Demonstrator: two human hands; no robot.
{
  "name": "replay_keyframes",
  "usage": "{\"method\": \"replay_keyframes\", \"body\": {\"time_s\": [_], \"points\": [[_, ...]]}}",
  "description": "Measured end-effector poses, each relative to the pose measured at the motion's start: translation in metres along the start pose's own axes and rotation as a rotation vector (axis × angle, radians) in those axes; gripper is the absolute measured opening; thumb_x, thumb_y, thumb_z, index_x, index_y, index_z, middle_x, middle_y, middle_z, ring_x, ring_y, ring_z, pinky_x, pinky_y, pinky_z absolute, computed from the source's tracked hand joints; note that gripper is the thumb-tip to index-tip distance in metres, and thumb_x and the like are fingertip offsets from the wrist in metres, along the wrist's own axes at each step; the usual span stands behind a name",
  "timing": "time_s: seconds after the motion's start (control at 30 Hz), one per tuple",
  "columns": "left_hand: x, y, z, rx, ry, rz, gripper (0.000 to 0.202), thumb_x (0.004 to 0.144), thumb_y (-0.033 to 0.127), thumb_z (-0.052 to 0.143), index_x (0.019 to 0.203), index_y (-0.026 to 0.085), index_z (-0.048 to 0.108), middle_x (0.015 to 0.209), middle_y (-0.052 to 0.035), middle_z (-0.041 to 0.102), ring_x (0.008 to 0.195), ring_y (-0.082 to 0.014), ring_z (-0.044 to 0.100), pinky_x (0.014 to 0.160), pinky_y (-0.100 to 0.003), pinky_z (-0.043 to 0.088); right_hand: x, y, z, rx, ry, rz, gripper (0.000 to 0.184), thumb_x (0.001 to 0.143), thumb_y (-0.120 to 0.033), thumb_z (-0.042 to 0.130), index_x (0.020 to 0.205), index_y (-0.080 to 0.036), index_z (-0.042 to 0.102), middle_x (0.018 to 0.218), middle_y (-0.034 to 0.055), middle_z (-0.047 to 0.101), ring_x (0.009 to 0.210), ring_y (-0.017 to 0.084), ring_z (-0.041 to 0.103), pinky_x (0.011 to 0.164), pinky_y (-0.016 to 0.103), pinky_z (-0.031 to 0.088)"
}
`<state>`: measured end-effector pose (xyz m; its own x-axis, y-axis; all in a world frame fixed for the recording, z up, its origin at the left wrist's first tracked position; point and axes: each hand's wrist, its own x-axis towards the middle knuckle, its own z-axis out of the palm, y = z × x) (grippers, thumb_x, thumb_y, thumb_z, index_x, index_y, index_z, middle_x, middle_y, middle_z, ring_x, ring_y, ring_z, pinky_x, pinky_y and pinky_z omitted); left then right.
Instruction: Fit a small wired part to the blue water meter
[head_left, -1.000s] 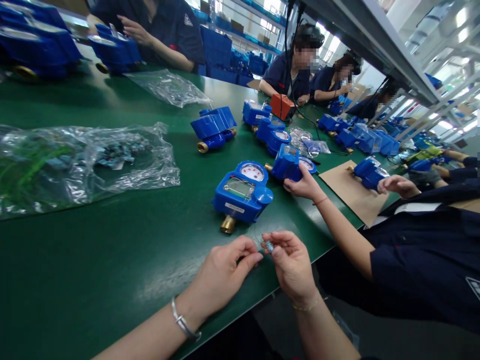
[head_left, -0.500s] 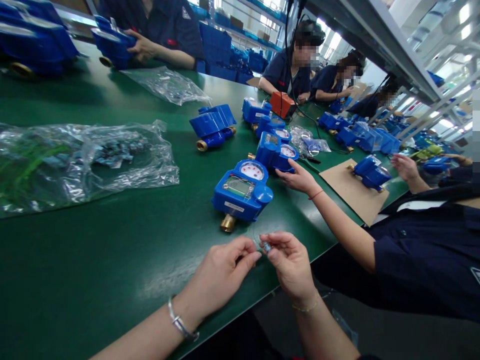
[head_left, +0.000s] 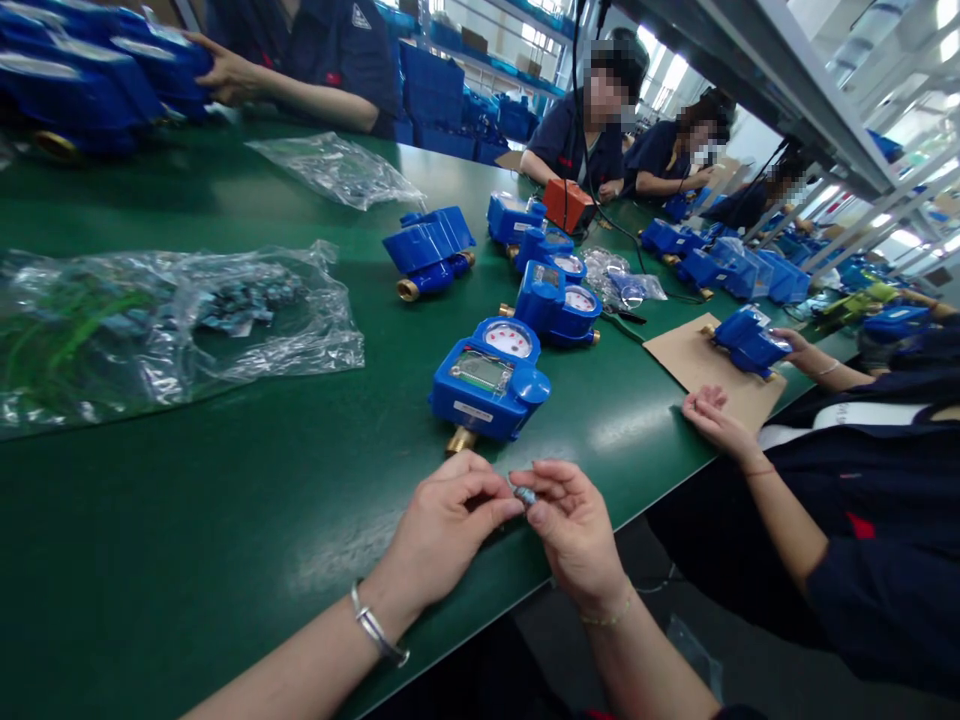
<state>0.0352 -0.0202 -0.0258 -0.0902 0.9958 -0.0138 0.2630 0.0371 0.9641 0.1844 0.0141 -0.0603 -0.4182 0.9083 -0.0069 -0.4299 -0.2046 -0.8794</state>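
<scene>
Just above the front table edge, my two hands meet around a small blue-grey wire seal [head_left: 525, 494]. My right hand [head_left: 577, 530] pinches it between thumb and fingertips. From the other side, my left hand [head_left: 457, 530] is closed, with thumb and forefinger pressed together at the seal's left end. The seal's thin wire hardly shows now. Right behind my fingers stands a blue water meter [head_left: 491, 385] with a round dial, a small display and a brass pipe end; neither hand grips it.
More blue meters [head_left: 431, 250] stand behind. At left lies a clear plastic bag [head_left: 300, 345] of similar blue-grey pieces and green strands; farther back is another bag [head_left: 337, 170]. A co-worker's hand [head_left: 716, 415] is at right by a cardboard sheet [head_left: 667, 350]. A red-orange box [head_left: 568, 205] stands farther off.
The neighbour's hand at right has left a meter and drawn back to the cardboard. Across the table, a person's hand has moved a meter left to the others. My hands have barely shifted.
</scene>
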Motion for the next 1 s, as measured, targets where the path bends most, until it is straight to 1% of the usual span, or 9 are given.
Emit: {"method": "replay_keyframes", "body": {"time_s": [0.13,0.2,0.27,0.37,0.43,0.57,0.7,0.87,1.0], "points": [[0.001,0.000,0.003,-0.382,-0.061,-0.238,0.022,0.070,0.025,0.067,0.084,0.017,0.052,0.062,0.0047,0.057,0.054,-0.0106,0.056,0.054,-0.023,0.046,-0.001,-0.004,0.000,-0.022,-0.036,0.024,0.047,0.068,-0.018,0.074,0.110,-0.022,0.055,0.100,0.0055,0.069,0.090,0.016,0.064,0.079,0.030,0.052],[0.002,0.001,0.003,-0.495,-0.099,-0.271,0.032,0.068,0.022,0.069,0.093,0.017,0.049,0.061,0.0062,0.057,0.055,-0.0098,0.056,0.055,-0.022,0.046,-0.001,-0.006,0.003,-0.051,-0.059,0.024,0.047,0.069,-0.018,0.073,0.112,-0.023,0.054,0.100,0.0053,0.068,0.091,0.017,0.064,0.078,0.030,0.053],[0.003,0.001,0.001,-0.543,-0.155,-0.278,0.032,0.069,0.022,0.069,0.096,0.015,0.052,0.068,0.0034,0.060,0.058,-0.0090,0.055,0.058,-0.022,0.046,-0.001,-0.008,0.006,-0.101,-0.091,0.000,0.048,0.071,-0.020,0.070,0.115,-0.025,0.051,0.103,0.0050,0.067,0.091,0.017,0.063,0.077,0.031,0.053],[0.004,0.001,-0.003,-0.515,-0.188,-0.309,0.023,0.070,0.026,0.067,0.087,0.012,0.060,0.072,-0.0004,0.062,0.060,-0.0095,0.054,0.060,-0.023,0.044,-0.001,-0.007,0.008,-0.287,-0.057,-0.150,0.052,0.071,-0.022,0.071,0.118,-0.028,0.049,0.114,0.0057,0.058,0.083,0.015,0.061,0.072,0.032,0.054],[0.004,0.001,-0.005,-0.471,-0.161,-0.320,0.021,0.071,0.029,0.067,0.082,0.013,0.062,0.069,-0.0004,0.062,0.061,-0.0109,0.054,0.060,-0.023,0.044,-0.002,-0.005,0.007,-0.484,0.008,-0.296,0.052,0.069,-0.022,0.073,0.115,-0.028,0.050,0.112,0.0051,0.053,0.078,0.014,0.058,0.070,0.031,0.053],[0.004,0.002,-0.005,-0.474,-0.125,-0.288,0.021,0.072,0.031,0.067,0.082,0.013,0.063,0.068,-0.0003,0.061,0.060,-0.0105,0.052,0.060,-0.023,0.043,-0.007,0.000,0.002,-0.897,0.005,-0.479,0.034,0.079,-0.015,0.060,0.111,-0.025,0.054,0.095,0.0052,0.056,0.082,0.017,0.054,0.073,0.034,0.048],[0.002,0.003,-0.002,-0.504,-0.096,-0.297,0.020,0.072,0.027,0.068,0.083,0.012,0.061,0.065,0.0009,0.059,0.060,-0.0096,0.051,0.061,-0.022,0.042,-0.010,0.001,0.001,-1.201,-0.017,-0.693,0.040,0.081,-0.005,0.050,0.118,-0.021,0.049,0.094,0.0097,0.059,0.086,0.022,0.053,0.075,0.038,0.046],[0.000,0.001,0.000,-0.485,-0.097,-0.266,0.020,0.074,0.030,0.066,0.080,0.012,0.060,0.066,0.0016,0.057,0.060,-0.0094,0.049,0.061,-0.022,0.041,-0.008,0.005,0.000,-1.395,-0.031,-0.773,0.045,0.081,-0.008,0.052,0.124,-0.018,0.045,0.094,0.0117,0.060,0.086,0.024,0.053,0.074,0.039,0.044],[-0.001,-0.001,-0.001,-0.283,-0.081,-0.157,0.018,0.080,0.032,0.060,0.078,0.014,0.062,0.071,0.0013,0.054,0.064,-0.0106,0.049,0.063,-0.023,0.041,-0.009,0.005,-0.002,-1.437,-0.070,-0.775,0.031,0.080,-0.008,0.051,0.110,-0.016,0.051,0.087,0.0111,0.060,0.081,0.023,0.051,0.072,0.038,0.041]]}}
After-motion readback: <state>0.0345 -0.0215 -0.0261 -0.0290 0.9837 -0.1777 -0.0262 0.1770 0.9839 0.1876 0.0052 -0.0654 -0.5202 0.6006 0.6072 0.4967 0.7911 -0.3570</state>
